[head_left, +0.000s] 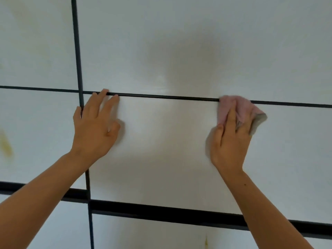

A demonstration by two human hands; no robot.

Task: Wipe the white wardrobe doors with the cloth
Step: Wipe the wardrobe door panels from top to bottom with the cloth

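Observation:
White glossy wardrobe doors (pixel 167 146) fill the view, split by thin black gaps and a thicker black band lower down. My left hand (pixel 95 126) lies flat on the middle panel with straight fingers, the fingertips reaching the thin horizontal gap. My right hand (pixel 230 139) presses a crumpled pink cloth (pixel 240 109) with a grey edge against the same panel, right at that horizontal gap. The cloth bunches under and above my fingers.
A vertical black gap (pixel 78 51) runs down left of my left hand. A thick black band (pixel 161 211) crosses below both forearms. Yellowish stains mark the far-left panel (pixel 6 144) and the bottom panel (pixel 206 241).

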